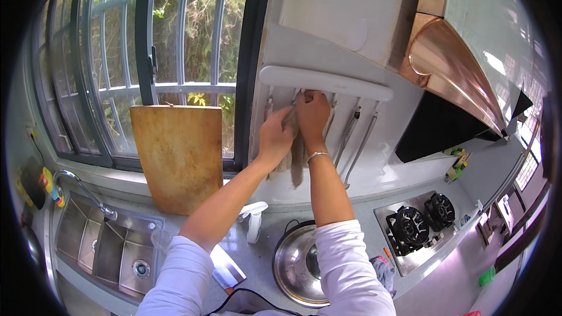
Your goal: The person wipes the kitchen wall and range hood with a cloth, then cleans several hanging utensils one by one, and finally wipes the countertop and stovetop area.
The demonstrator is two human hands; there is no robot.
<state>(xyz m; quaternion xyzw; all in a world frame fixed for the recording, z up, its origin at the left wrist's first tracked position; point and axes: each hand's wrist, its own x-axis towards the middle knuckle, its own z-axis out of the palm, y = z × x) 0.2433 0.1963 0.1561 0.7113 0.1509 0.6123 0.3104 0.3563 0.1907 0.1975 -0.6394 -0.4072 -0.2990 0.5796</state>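
Note:
A white rail on the wall carries several hanging metal-handled utensils, among them a long-handled one at its right. Both my arms reach up to the rail's left half. A grey-brown cloth hangs down between my hands, its lower end loose. The closed fingers of my left hand hold the cloth's upper part from the left side. Just under the rail, my right hand is closed in a pinch beside a hook. Its fingertips hide what they grip.
A wooden cutting board leans against the window, right of the double sink. A white spray bottle and a lidded metal pan stand below my arms. The gas hob lies right, under a copper-coloured hood.

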